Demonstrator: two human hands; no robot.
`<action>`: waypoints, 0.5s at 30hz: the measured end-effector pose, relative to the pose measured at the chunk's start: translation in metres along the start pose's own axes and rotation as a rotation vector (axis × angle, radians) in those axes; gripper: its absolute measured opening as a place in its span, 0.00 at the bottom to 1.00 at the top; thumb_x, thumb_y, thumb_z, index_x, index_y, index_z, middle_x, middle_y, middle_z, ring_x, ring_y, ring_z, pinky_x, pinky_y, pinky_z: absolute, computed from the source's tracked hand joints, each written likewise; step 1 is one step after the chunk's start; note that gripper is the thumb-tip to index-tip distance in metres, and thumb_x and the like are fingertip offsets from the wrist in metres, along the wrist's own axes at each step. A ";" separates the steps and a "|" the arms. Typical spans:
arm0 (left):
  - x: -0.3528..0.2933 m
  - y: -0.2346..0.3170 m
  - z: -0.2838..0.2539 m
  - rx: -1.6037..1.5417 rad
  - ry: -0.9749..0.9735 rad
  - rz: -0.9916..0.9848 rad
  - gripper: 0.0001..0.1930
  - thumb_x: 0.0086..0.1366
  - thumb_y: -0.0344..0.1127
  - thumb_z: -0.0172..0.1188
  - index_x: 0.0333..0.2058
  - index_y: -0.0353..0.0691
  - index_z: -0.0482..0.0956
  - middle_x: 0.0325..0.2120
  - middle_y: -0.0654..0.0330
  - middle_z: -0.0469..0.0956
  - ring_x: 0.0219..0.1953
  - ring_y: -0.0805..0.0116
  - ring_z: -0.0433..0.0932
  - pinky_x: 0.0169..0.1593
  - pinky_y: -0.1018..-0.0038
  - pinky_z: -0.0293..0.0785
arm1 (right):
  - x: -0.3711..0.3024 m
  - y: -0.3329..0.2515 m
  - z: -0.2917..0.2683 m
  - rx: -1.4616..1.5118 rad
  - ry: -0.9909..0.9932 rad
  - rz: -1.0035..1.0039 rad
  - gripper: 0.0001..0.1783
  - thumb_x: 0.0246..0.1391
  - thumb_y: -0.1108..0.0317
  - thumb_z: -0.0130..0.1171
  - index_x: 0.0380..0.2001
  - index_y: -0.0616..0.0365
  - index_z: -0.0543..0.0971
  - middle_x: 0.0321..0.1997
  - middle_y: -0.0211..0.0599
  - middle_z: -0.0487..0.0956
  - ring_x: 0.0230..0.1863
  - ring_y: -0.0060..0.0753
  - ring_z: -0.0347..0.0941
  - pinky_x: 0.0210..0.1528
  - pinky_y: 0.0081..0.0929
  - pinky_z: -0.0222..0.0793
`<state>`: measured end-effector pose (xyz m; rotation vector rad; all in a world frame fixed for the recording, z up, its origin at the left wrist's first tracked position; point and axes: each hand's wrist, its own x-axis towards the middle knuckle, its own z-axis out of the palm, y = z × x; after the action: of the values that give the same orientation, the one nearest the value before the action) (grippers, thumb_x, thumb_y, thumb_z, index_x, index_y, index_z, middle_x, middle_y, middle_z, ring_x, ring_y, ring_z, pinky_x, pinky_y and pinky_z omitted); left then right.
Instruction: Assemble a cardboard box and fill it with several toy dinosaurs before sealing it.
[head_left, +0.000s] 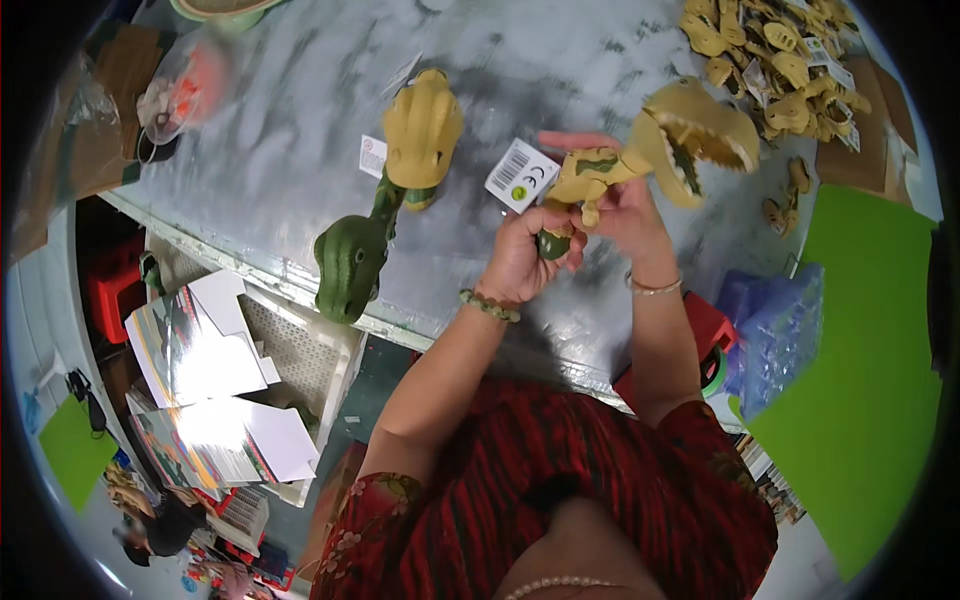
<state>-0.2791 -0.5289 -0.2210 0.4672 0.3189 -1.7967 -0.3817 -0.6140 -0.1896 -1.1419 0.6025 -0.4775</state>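
Both my hands are on a tan toy dinosaur (583,180) with green patches and a wide-open toothed jaw. My left hand (517,258) is closed around its lower end, beside a dark green rounded part (552,245). My right hand (632,218) grips the body from the right, below the head; some of its fingers are hidden behind the toy. A white barcode tag (522,174) hangs beside the body, above my left hand. To the left lie a yellow dinosaur-like piece (422,130) and a green dinosaur head on a neck (350,265), with another white tag (372,155).
A heap of tan toy parts (790,65) fills the table's far right, with a few loose pieces (786,198) nearer. Printed cards (195,340) lie over a white crate (345,375) at left. Blue plastic wrap (785,335) and a green sheet (865,370) are at right.
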 end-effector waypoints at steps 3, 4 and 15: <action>-0.008 0.010 0.007 0.154 -0.016 0.126 0.21 0.47 0.25 0.45 0.44 0.39 0.57 0.22 0.55 0.68 0.16 0.65 0.70 0.15 0.74 0.66 | 0.002 -0.021 0.000 -0.098 -0.124 -0.026 0.30 0.32 0.72 0.60 0.44 0.62 0.63 0.56 0.46 0.57 0.51 0.31 0.60 0.50 0.24 0.58; -0.009 0.012 0.007 0.200 -0.028 0.150 0.21 0.47 0.24 0.45 0.43 0.37 0.57 0.23 0.54 0.69 0.17 0.66 0.70 0.15 0.74 0.66 | 0.001 -0.026 -0.001 -0.102 -0.172 -0.017 0.27 0.34 0.74 0.57 0.43 0.62 0.63 0.56 0.46 0.58 0.51 0.30 0.61 0.49 0.23 0.59; -0.037 0.016 -0.064 2.237 0.188 0.956 0.36 0.41 0.47 0.60 0.50 0.45 0.59 0.51 0.58 0.56 0.55 0.56 0.52 0.52 0.48 0.46 | 0.062 0.005 -0.008 -1.012 0.390 -0.673 0.14 0.43 0.77 0.52 0.37 0.56 0.71 0.44 0.37 0.70 0.42 0.28 0.68 0.44 0.21 0.63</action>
<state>-0.2462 -0.4730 -0.2602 1.8067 -1.7181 -0.4024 -0.3401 -0.6566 -0.2091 -2.2721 0.8223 -1.0452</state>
